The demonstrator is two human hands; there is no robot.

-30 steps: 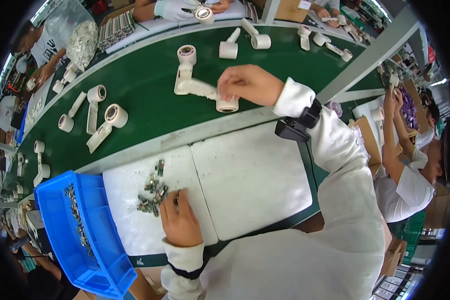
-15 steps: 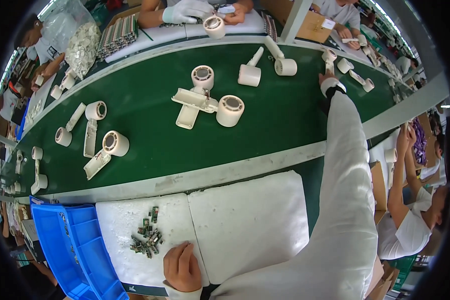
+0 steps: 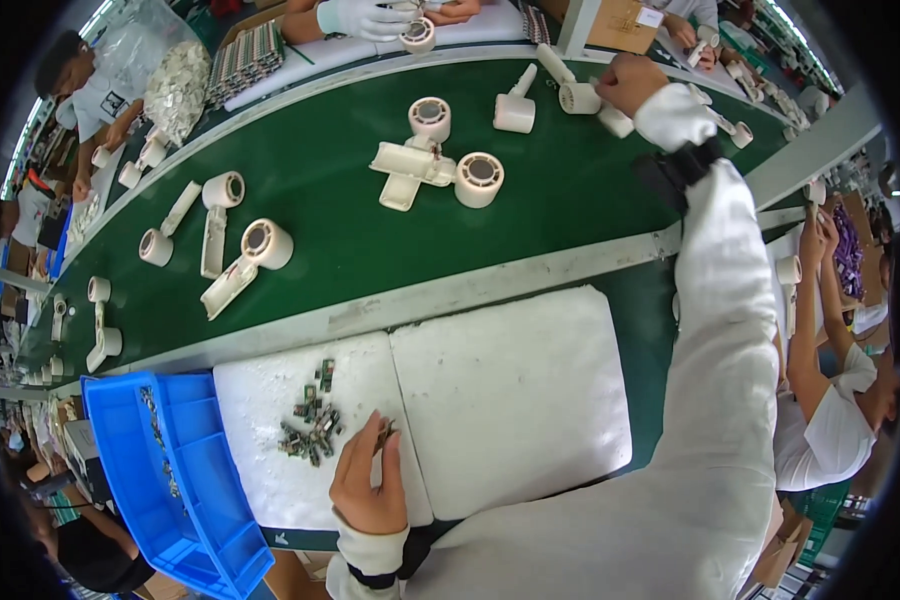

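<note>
My left hand (image 3: 370, 485) is over the white foam pad (image 3: 510, 400), its thumb and fingers pinching a small circuit board (image 3: 386, 432) mostly hidden by the fingers. A loose pile of small green circuit boards (image 3: 312, 435) lies just left of it. Far out on the right, my right hand (image 3: 634, 85) is closed above the green work surface. A white handheld fan part (image 3: 615, 121) shows under its curled fingers; the grip itself is partly hidden. Left of that hand lie two more white fans (image 3: 574, 98) (image 3: 515, 112).
A blue divided bin (image 3: 195, 440) stands left of the foam. A pale rail (image 3: 370, 316) separates foam from the green surface (image 3: 340, 220), where several opened fans (image 3: 428, 160) lie. Co-workers sit across and at right. A grey post (image 3: 815, 150) rises beyond my right arm.
My right hand has moved left and farther away with the white fan part. My left hand's fingers have lifted and spread, showing a small board between them. The whole view has shifted slightly.
</note>
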